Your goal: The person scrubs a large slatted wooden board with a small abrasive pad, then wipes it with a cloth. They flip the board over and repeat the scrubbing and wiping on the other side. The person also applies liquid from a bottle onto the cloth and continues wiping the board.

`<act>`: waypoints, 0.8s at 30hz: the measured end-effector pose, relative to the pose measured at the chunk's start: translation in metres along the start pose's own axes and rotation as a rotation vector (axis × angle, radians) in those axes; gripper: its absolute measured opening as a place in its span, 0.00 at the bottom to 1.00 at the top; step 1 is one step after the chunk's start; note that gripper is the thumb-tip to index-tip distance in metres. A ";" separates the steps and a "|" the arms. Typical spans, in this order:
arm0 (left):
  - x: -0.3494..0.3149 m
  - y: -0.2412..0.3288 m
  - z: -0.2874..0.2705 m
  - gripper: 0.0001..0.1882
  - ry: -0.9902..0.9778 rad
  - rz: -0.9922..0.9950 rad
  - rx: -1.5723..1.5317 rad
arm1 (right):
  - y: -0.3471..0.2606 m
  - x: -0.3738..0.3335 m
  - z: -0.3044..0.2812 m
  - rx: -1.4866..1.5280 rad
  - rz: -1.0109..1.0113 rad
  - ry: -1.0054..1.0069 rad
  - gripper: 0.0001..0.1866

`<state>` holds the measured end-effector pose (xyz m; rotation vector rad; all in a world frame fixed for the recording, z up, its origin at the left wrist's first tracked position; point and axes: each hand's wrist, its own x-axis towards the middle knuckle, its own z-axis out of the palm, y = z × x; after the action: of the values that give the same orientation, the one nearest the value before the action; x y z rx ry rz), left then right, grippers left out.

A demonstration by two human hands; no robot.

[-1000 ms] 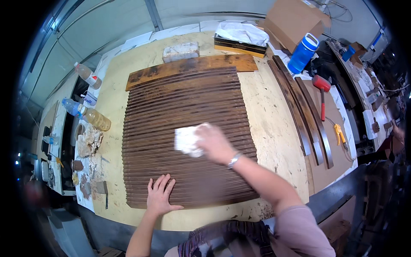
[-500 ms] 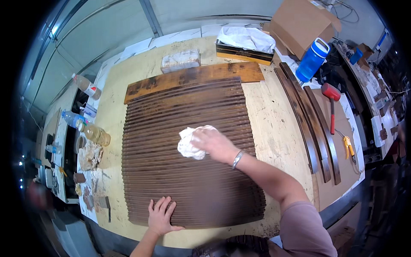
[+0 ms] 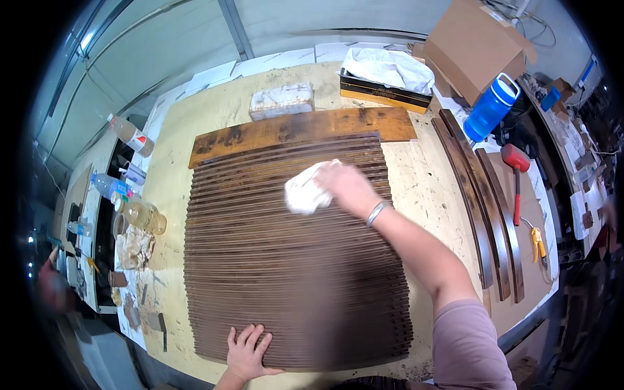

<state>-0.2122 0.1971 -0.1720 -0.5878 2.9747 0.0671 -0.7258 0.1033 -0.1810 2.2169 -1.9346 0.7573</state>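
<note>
A broad panel of dark brown wooden slats (image 3: 260,260), laid side by side, covers the middle of the work table. On its upper part my right hand (image 3: 350,187) presses a crumpled white cloth (image 3: 305,190); the fingers are closed on it and blurred by motion. My left hand (image 3: 247,354) lies with fingers spread on the slats at the panel's near left edge. Along the panel's far edge runs a lighter brown board (image 3: 279,132) with dark patches.
Curved dark wood strips (image 3: 484,208), a red mallet (image 3: 515,159), a yellow-handled tool (image 3: 537,246) and a blue bottle (image 3: 491,110) are at the right. Plastic bottles (image 3: 144,216) stand left. Behind are a wrapped block (image 3: 281,101), a cloth-topped box (image 3: 383,91) and a cardboard carton (image 3: 474,49).
My right hand has slid the white cloth away from me and slightly right across the slats. My left hand stays on the near edge. The whole view has shifted a little.
</note>
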 end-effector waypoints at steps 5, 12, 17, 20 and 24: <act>-0.004 -0.002 0.005 0.57 0.009 0.008 -0.006 | 0.121 -0.018 -0.038 -0.586 0.563 0.049 0.09; 0.002 0.004 -0.004 0.62 0.006 -0.034 -0.168 | 0.054 0.044 -0.002 -0.280 -0.060 0.169 0.18; 0.018 -0.003 -0.002 0.63 0.044 0.025 -0.151 | 0.200 -0.035 -0.021 -0.541 0.607 0.141 0.08; 0.000 0.006 -0.002 0.63 0.025 -0.033 -0.154 | 0.165 -0.046 -0.090 -0.715 0.836 -0.231 0.17; 0.008 0.004 -0.001 0.63 0.031 -0.014 -0.151 | 0.156 -0.042 -0.080 -0.671 0.584 0.167 0.31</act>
<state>-0.2209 0.1974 -0.1718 -0.6313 3.0134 0.2859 -0.9005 0.1437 -0.1672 1.1869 -2.3089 0.2459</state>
